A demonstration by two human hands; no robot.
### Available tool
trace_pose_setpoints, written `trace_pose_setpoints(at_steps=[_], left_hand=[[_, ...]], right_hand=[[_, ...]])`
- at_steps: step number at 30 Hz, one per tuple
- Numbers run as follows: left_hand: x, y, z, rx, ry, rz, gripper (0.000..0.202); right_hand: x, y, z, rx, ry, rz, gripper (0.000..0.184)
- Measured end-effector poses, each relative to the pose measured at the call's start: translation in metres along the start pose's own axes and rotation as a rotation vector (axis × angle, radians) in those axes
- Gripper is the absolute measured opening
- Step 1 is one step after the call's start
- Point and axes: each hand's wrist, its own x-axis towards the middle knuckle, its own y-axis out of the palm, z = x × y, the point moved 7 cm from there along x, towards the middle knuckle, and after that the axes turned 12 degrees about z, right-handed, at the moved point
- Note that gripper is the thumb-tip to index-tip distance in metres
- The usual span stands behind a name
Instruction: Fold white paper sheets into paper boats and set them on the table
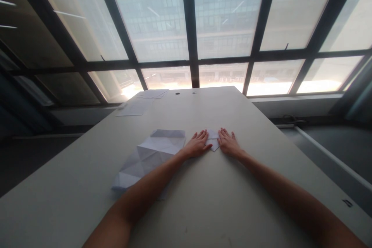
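Note:
A small folded piece of white paper [214, 145] lies flat on the white table, its near end narrowing to a point. My left hand [197, 144] rests flat on its left side, fingers stretched out. On the right side my right hand [228, 143] presses down the same way, palm low and fingers extended. The paper's outer edges are hidden beneath both hands. Left of my left hand lies a large creased sheet of white paper [157, 148], unfolded and uneven, partly covered by my left forearm.
Flat white sheets [135, 107] lie at the table's far left. Two small holes [177, 93] sit near the far edge of the white table [215, 108]. Tall dark-framed windows [190, 27] stand behind it. A small dark mark [347, 203] is near the right edge.

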Motion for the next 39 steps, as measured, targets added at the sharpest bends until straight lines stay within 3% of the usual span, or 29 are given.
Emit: trace_pose_setpoints(at_steps=[7, 13, 16, 20, 22, 39], left_hand=[[0.0, 0.0, 0.002, -0.016, -0.017, 0.0, 0.079], [0.0, -0.001, 0.001, -0.021, -0.027, -0.023, 0.078], [-0.002, -0.003, 0.0, -0.021, -0.039, -0.039, 0.077], [-0.004, -0.003, -0.001, -0.028, -0.012, -0.055, 0.075], [-0.004, -0.002, 0.0, -0.03, 0.002, -0.059, 0.074], [-0.005, -0.006, -0.003, -0.046, -0.01, -0.033, 0.069]], right_hand=[[0.001, 0.0, -0.023, 0.045, 0.124, -0.073, 0.058], [-0.001, -0.011, -0.02, 0.168, 0.113, -0.128, 0.057], [-0.002, -0.018, -0.003, 0.208, -0.036, -0.121, 0.056], [-0.009, -0.015, 0.026, 0.105, -0.331, 0.01, 0.056], [-0.012, -0.012, 0.031, 0.049, -0.366, 0.054, 0.055], [-0.004, -0.007, 0.015, 0.019, -0.152, 0.01, 0.054]])
